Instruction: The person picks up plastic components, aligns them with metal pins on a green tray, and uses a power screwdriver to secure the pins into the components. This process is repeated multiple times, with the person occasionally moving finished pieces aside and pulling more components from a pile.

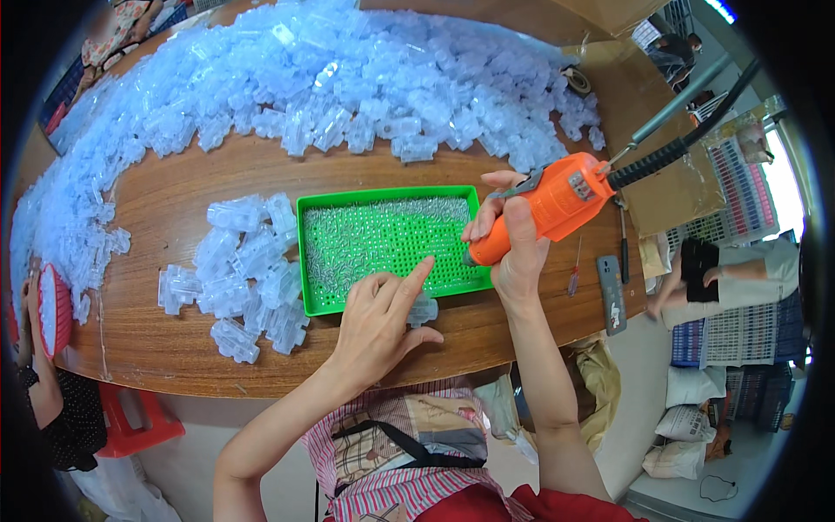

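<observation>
My right hand (520, 252) is wrapped round an orange electric screwdriver (557, 198), which slants down to the left over the right end of a green tray (330, 307). Small silvery screws (335, 228) stand in rows of holes in the tray, and more lie loose on it. My left hand (374, 326) is at the tray's front edge, index finger stretched over the screws and thumb held apart. Just beyond that thumb a clear plastic part (424, 310) sits against the tray, partly covered by the hand. The screwdriver's tip is hidden behind my right hand and the tray's edge.
Clear plastic parts (252, 261) lie in a small pile left of the tray. A far larger heap (365, 78) curves along the table's back and left. At right lie a phone (611, 294) and a thin screwdriver (574, 274). Another person's hand touches a red basket (55, 309).
</observation>
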The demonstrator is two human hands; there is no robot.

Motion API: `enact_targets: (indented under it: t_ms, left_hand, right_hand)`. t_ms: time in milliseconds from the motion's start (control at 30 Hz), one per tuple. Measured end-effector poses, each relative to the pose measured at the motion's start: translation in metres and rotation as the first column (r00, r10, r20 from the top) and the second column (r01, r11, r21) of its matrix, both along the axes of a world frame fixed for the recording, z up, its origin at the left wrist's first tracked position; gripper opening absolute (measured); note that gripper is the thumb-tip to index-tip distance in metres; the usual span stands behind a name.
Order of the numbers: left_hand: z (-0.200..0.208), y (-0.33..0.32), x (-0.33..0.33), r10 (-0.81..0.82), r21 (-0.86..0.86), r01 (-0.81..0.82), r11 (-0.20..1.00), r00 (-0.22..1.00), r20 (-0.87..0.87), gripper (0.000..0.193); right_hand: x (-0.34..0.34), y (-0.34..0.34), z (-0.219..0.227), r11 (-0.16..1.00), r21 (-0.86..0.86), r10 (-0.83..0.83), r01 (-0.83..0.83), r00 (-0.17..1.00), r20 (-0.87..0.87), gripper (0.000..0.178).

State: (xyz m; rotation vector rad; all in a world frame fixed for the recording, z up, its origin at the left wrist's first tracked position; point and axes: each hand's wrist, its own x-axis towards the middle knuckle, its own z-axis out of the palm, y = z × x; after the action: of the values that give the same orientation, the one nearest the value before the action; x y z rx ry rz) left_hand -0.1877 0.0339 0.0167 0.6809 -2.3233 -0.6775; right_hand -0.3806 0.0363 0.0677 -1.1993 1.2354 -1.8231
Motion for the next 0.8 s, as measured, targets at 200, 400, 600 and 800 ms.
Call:
enact_targets:
  t_ms: [200,400,600,800]
  left_hand:
    - [0.004,-0.002,0.013,-0.193,0.103,0.194,0.976,0.981,-0.020,0.080]
    - [-0.002,-0.003,0.015,-0.109,0.281,0.120,0.952,0.993,-0.053,0.090]
    - [0.001,-0.006,0.014,-0.086,0.383,0.109,0.917,0.993,-0.078,0.085]
    - [0.007,-0.006,0.010,-0.066,0.395,0.079,0.915,0.997,-0.047,0.081]
  right_hand:
    - [0.011,-0.003,-0.022,0.980,-0.199,0.015,-0.008,0.999,0.035,0.044]
    - [0.012,-0.008,-0.030,0.988,-0.117,-0.096,0.096,0.995,0.010,0.063]
    - [0.010,-0.009,-0.034,0.991,-0.110,-0.081,0.081,0.997,0.006,0.063]
    - [0.005,-0.013,-0.041,0.975,-0.220,-0.013,0.033,0.996,0.092,0.039]
